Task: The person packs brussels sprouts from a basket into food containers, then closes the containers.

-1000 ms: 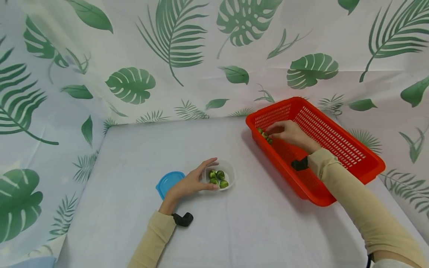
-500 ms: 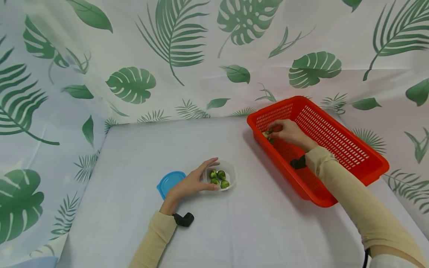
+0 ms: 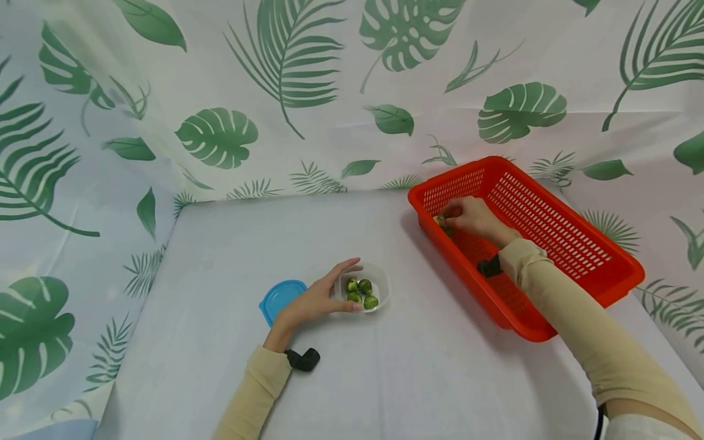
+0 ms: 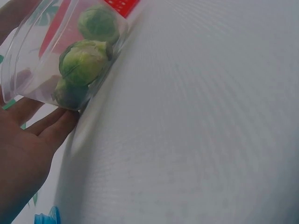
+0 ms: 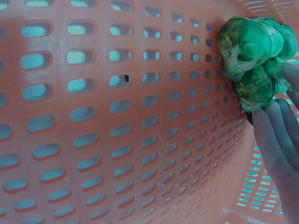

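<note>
My left hand (image 3: 316,300) holds a clear plastic container (image 3: 383,287) from its left side, thumb in front and fingers behind. Several green Brussels sprouts (image 3: 365,286) lie inside; in the left wrist view some sprouts (image 4: 84,63) show through the wall, with fingertips at the base. My right hand (image 3: 477,219) reaches into the far left end of a red plastic basket (image 3: 555,223). There, in the right wrist view, its thumb and fingers (image 5: 275,135) pinch a Brussels sprout (image 5: 254,88), and more sprouts (image 5: 247,42) sit just past it against the perforated floor.
A blue lid (image 3: 280,298) lies on the white-covered table (image 3: 220,256), partly behind the left wrist. Leaf-printed sheeting (image 3: 308,73) hangs at the back and sides. The basket's raised walls surround the right hand, and its long side stands between the two hands.
The fingers of my right hand have closed in on a sprout at the basket's end. My left hand keeps its hold on the container. The head view has shifted slightly.
</note>
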A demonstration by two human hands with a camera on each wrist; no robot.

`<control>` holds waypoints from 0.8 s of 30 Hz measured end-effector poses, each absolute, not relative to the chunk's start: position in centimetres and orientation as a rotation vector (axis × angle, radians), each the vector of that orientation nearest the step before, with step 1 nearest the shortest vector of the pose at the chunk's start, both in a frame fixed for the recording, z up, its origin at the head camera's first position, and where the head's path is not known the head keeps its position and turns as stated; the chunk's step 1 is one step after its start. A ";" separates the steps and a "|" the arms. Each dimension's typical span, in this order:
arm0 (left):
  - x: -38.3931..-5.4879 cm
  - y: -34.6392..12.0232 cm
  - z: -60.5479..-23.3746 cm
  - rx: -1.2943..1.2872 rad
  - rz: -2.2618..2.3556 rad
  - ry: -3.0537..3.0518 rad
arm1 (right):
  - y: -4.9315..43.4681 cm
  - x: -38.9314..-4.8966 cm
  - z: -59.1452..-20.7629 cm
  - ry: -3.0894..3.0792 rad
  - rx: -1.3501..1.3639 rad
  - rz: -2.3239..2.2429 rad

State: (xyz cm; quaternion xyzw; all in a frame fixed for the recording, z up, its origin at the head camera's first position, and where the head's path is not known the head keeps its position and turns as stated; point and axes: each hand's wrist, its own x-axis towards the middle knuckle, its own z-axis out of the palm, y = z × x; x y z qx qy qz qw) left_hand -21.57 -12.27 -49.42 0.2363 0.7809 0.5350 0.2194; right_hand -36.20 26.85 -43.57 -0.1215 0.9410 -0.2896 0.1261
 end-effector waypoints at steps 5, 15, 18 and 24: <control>-21.5 -12.2 -49.3 0.654 1.472 2.160 | 27.0 -36.0 -43.4 2.759 -0.367 -0.860; -21.5 -12.2 -49.4 0.649 1.492 2.153 | 27.1 -35.6 -42.6 2.788 -0.347 -0.886; -21.5 -12.2 -49.4 0.651 1.494 2.157 | 27.1 -35.5 -42.6 2.786 -0.335 -0.890; -21.5 -12.0 -49.4 0.644 1.493 2.151 | 27.3 -35.2 -42.2 2.779 -0.325 -0.908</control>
